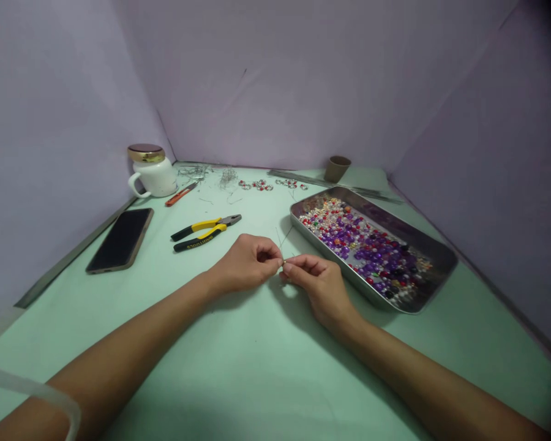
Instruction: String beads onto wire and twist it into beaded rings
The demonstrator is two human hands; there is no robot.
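Fingertip to fingertip above the pale green table, my left hand [250,263] and my right hand [322,285] are both closed in a pinch. Between them is a thin wire [281,242], its loose ends sticking up and away from the fingers. A tiny gold-coloured bit, perhaps a bead [283,263], shows where the fingertips meet; its exact form is too small to tell. Just right of my right hand stands a metal tray [335,266] of purple, red, white, gold and black beads [365,248]. Pliers [206,231] with yellow and black handles lie left of my left hand.
A phone [122,239] and a lidded white mug [153,174] stand at the left, near an orange cutter [181,193]. Tangled wire pieces [197,171] and beaded wire rings [259,184] lie at the back. A brown cup [337,168] stands behind the tray beside straight wires [303,178].
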